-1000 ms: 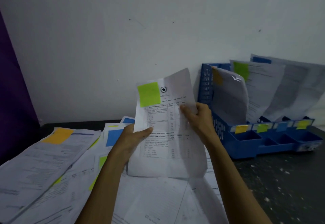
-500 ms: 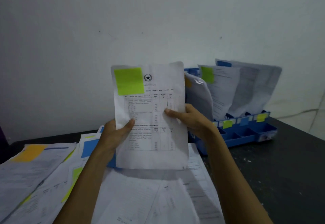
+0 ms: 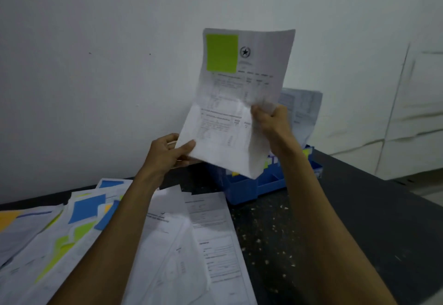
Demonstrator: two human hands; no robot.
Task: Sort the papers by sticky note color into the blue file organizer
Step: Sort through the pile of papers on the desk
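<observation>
Green-noted paper (image 3: 230,117) pinched at its lower left by left hand (image 3: 165,153), right hand (image 3: 273,122) gripping its right edge

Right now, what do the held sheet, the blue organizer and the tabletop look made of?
The held sheet looks like thin matte printer paper: it creases and bends. The blue organizer is likely moulded plastic: uniform colour, thin dividers. The tabletop is dark with pale flecks, perhaps speckled stone or laminate; I cannot tell which.

The held sheet (image 3: 239,113) hides most of the organizer (image 3: 242,192). Its print is blurred. The loose papers (image 3: 167,244) run past the left edge.
</observation>
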